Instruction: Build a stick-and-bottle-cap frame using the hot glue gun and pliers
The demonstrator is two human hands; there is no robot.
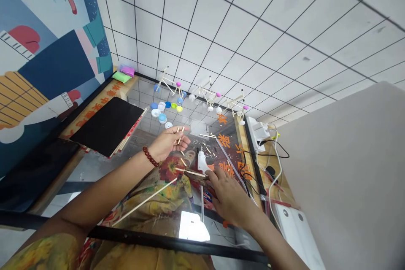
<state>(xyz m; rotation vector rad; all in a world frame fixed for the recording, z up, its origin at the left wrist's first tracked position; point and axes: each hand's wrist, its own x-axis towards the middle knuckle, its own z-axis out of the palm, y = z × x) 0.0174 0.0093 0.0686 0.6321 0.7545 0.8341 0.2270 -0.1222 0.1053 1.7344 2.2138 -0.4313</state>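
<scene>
My left hand (166,143), with a beaded bracelet at the wrist, is raised over the glass table top and pinches short wooden sticks (180,136) between thumb and fingers. Lower right, my right hand (229,194) has its fingertips closed on the end of a longer wooden stick (191,172), which points left. A white hot glue gun (202,161) lies just beyond those fingertips. Another long wooden stick (145,201) rests on the glass near the front edge. Small stick offcuts and scraps lie around the glue gun.
Along the back stand three stick figures (171,85), (207,95), (236,107) on bottle-cap feet. Loose bottle caps (162,117) sit before them. Black sheets (109,125) are stacked at left, near clay packs (122,76). Cables (270,177) and a power strip (257,130) line the right edge.
</scene>
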